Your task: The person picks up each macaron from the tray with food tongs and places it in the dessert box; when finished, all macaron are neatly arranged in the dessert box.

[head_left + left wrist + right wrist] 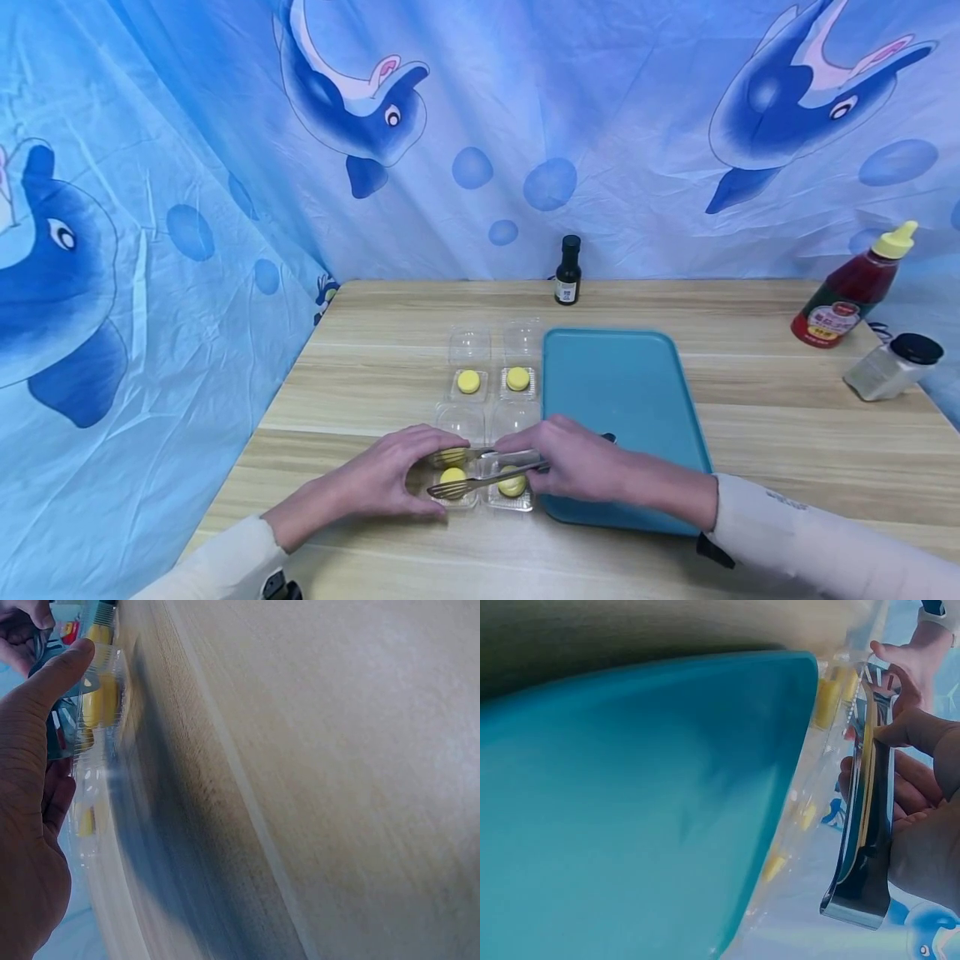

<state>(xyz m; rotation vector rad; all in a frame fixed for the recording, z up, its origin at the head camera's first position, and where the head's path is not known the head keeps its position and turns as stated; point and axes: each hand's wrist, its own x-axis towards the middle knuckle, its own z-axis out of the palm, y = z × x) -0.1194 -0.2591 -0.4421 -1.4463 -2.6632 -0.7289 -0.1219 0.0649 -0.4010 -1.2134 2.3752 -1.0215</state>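
My right hand [573,458] grips metal tongs [877,825], whose slotted ends stand apart over the near-left clear plastic box [468,500]. A yellow macaron [452,477] lies in that box, between the tong ends as the head view shows it. My left hand [401,471] holds the same box from the left, thumb on the near side and fingers toward the far side. Whether the tongs touch the macaron is unclear. In the near-right box [525,502] sits another yellow macaron [512,483], partly covered by the tongs.
Behind stand two more lidded clear boxes with yellow macarons [468,382]. A blue tray [615,383] lies to their right. A small dark bottle [568,275] stands at the back; a red sauce bottle [847,292] and black-lidded jar [892,367] are at the right edge.
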